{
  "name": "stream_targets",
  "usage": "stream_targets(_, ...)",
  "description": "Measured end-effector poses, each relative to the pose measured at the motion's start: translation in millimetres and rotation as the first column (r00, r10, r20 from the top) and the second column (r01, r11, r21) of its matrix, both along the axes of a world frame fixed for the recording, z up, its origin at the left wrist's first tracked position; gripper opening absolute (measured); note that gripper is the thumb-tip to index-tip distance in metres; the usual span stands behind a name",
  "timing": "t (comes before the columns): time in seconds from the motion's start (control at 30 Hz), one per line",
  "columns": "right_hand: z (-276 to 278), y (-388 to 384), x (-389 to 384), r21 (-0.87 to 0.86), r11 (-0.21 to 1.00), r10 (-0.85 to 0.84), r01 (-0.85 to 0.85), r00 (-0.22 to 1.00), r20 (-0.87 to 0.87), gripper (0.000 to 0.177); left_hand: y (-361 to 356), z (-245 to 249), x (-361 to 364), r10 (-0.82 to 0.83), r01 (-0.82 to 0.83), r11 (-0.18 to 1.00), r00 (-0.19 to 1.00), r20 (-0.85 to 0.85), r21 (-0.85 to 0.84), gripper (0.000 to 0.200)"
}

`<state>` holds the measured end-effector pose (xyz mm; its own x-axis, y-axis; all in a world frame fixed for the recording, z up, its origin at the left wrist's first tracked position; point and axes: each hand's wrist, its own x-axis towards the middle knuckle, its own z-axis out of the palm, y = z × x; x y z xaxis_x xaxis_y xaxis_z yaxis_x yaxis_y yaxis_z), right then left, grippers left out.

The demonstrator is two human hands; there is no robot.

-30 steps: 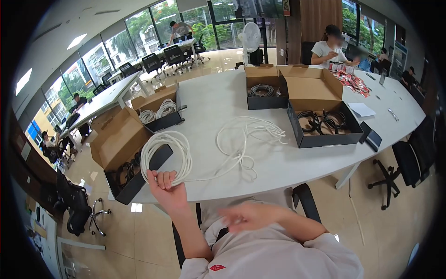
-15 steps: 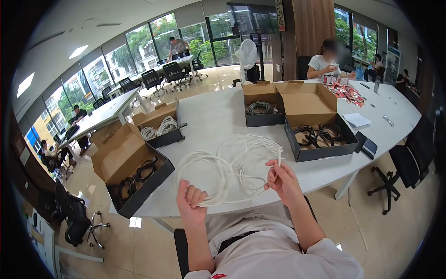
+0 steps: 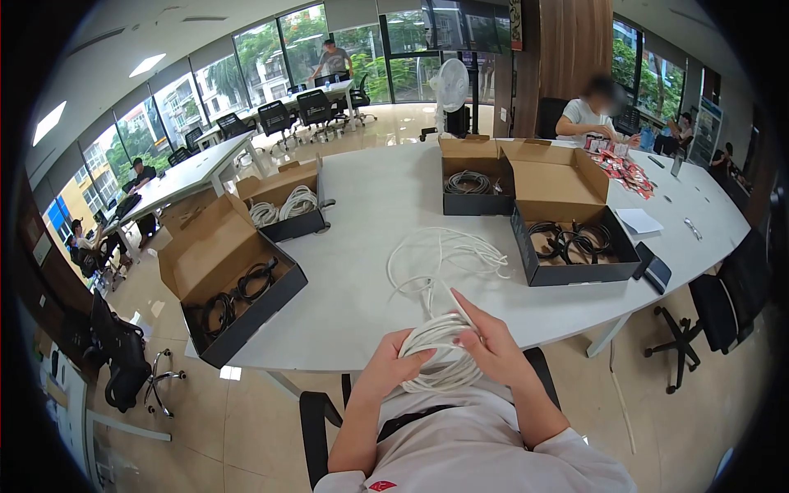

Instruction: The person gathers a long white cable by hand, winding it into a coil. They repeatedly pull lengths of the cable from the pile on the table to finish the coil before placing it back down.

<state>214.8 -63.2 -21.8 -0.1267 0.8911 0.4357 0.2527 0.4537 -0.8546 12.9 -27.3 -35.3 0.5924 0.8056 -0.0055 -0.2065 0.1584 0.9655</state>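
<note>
A coil of white cable is held close to my body at the table's front edge. My left hand is closed around its left side, thumb over the loops. On its right side my right hand is closed on the same coil, with a strand running up past the fingers. From there the cable leads to a looser heap of white cable loops lying on the white table. The free end of the cable is hard to make out.
Open cardboard boxes hold coiled cables: black cables in the left box and right box, white in the back left box, grey in the back middle box. Across the table a person sits by red packets.
My hands have come together and drawn back toward my body. The coil, earlier a wide ring in my left hand, is now gripped between both hands. Loops on the table have shrunk slightly.
</note>
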Motion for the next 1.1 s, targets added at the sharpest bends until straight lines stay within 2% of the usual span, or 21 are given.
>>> stream_targets(0.07,1.0,-1.0,0.0,-0.065,0.997,0.038,-0.034,0.997,0.061,0.055,-2.5,1.7,4.2,0.078,-0.067,0.993,0.991,-0.105,0.101,0.011)
stream_targets(0.13,-2.5,0.9,6.2,-0.094,0.991,0.112,-0.099,0.983,0.142,0.059,-1.5,-0.8,0.5,0.089,-0.056,0.982,0.980,-0.179,0.181,0.011)
stream_targets(0.23,12.5,-6.6,4.7,-0.019,0.993,0.115,-0.114,0.963,0.242,0.058,1.7,-6.2,1.2,0.125,-0.067,0.963,0.970,-0.211,0.261,0.013)
stream_targets(0.33,12.1,-7.6,-2.5,-0.032,0.999,0.020,-0.011,0.954,0.300,0.047,1.0,-9.5,4.6,0.168,-0.076,0.938,0.952,-0.254,0.337,0.015)
stream_targets(0.43,-0.8,-3.2,-0.9,-0.033,0.998,-0.044,0.055,0.959,0.280,0.027,-1.0,-9.1,13.1,0.264,-0.158,0.912,0.932,-0.247,0.380,0.014)
stream_targets(0.53,-4.6,-0.2,0.5,-0.148,0.989,0.016,0.004,0.991,0.134,0.014,-4.4,-5.0,16.7,0.390,-0.208,0.847,0.869,-0.305,0.490,0.016)
stream_targets(0.57,-3.7,0.2,1.9,-0.246,0.969,0.043,-0.021,0.995,0.087,0.013,-4.5,-3.8,17.7,0.431,-0.204,0.816,0.837,-0.336,0.541,0.017)
stream_targets(0.63,-1.0,1.5,5.2,-0.429,0.900,0.083,-0.081,0.996,-0.014,0.011,-2.4,-4.8,19.0,0.574,-0.104,0.638,0.724,-0.382,0.763,0.021)
stream_targets(0.67,-2.8,1.9,6.4,-0.388,0.919,0.084,-0.074,0.996,0.008,0.010,-1.5,-5.2,19.3,0.647,-0.034,0.534,0.661,-0.381,0.845,0.023)
stream_targets(0.77,-5.9,3.0,9.5,-0.293,0.951,0.111,-0.094,0.993,0.045,0.009,5.9,-1.0,20.7,0.740,-0.040,0.244,0.653,-0.160,0.969,0.027)
stream_targets(0.8,-2.0,2.3,10.5,-0.282,0.951,0.139,-0.123,0.990,0.038,0.009,5.5,9.5,20.7,0.707,-0.062,0.227,0.697,-0.121,0.972,0.025)
stream_targets(0.83,0.5,1.2,11.8,-0.278,0.948,0.170,-0.155,0.985,0.031,0.009,0.6,25.0,20.1,0.671,-0.086,0.218,0.737,-0.085,0.972,0.024)
stream_targets(0.9,4.8,0.9,11.6,-0.267,0.937,0.245,-0.224,0.968,0.046,0.010,1.5,31.7,13.4,0.568,-0.039,0.258,0.814,-0.118,0.965,0.025)
stream_targets(0.97,12.4,1.8,10.8,-0.257,0.935,0.276,-0.244,0.956,0.096,0.011,12.1,19.1,3.8,0.415,0.118,0.340,0.872,-0.261,0.933,0.029)
stream_targets(1.03,23.9,4.4,10.6,-0.247,0.946,0.261,-0.212,0.948,0.185,0.013,25.3,-7.0,2.3,0.310,0.079,0.535,0.908,-0.282,0.841,0.034)
stream_targets(1.1,31.0,6.5,9.2,-0.217,0.953,0.259,-0.212,0.941,0.217,0.014,24.7,-17.1,1.7,0.389,-0.017,0.544,0.891,-0.234,0.839,0.039)
